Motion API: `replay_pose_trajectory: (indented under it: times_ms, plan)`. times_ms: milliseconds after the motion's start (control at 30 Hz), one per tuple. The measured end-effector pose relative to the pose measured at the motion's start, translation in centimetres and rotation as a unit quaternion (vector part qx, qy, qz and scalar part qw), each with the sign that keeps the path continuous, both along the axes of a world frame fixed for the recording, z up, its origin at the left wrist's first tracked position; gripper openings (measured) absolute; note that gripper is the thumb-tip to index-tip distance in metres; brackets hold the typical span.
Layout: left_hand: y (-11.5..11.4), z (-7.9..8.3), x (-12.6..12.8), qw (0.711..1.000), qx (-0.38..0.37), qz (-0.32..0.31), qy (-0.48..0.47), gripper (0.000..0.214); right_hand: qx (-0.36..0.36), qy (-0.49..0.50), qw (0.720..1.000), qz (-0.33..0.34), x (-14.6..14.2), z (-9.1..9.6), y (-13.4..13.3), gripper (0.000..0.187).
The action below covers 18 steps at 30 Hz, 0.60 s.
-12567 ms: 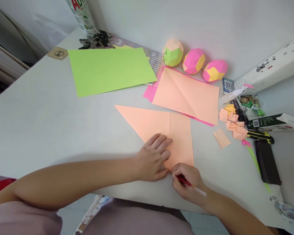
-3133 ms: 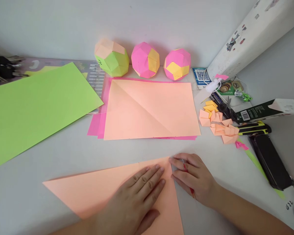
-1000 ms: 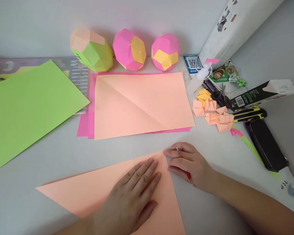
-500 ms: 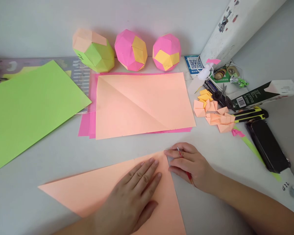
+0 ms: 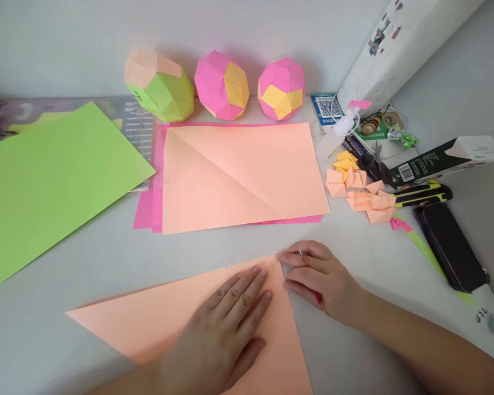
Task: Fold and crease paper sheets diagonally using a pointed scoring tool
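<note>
I count two hands (image 5: 229, 318), one red pen (image 5: 318, 298), two large peach sheets (image 5: 148, 314), one green sheet (image 5: 61, 186), three faceted paper balls (image 5: 221, 86), one carton (image 5: 436, 156), one utility knife (image 5: 426, 194) and one black case (image 5: 452, 247); the small folded pieces (image 5: 370, 200) overlap too much to count.

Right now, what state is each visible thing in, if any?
Near paper: folded
Left grip: flat on near paper
Pen: tip exposed
Right grip: curled around pen
Far peach paper: creased diagonally, unfolded
Green paper: flat
Three balls: assembled
Small peach pieces: folded
Black case: seemingly shut
Scissors: too small to tell
</note>
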<state>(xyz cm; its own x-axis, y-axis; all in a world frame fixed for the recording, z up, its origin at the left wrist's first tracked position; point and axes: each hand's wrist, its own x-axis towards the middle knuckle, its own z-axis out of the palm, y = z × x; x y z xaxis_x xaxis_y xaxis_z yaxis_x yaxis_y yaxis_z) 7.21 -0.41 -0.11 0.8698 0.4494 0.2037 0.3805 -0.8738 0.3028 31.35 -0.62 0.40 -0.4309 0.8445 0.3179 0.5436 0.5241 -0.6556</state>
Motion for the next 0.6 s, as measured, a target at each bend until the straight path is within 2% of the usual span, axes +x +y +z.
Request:
replay_pose_trajectory:
  times_ms: [167, 300, 600]
  plan:
    - [0.04, 0.06, 0.00, 1.000, 0.006, 0.001, 0.000, 0.043, 0.049, -0.039, 0.998, 0.002, 0.16, -0.44, -0.48, 0.011]
    - [0.11, 0.09, 0.02, 1.000, 0.015, 0.006, 0.000, 0.043, 0.073, -0.075, 0.994, 0.015, 0.36, -0.77, -0.82, 0.018]
    - [0.14, 0.20, 0.03, 1.000, 0.027, 0.014, -0.004, 0.042, 0.072, -0.090, 0.993, 0.025, 0.32, -0.32, -0.56, 0.023]
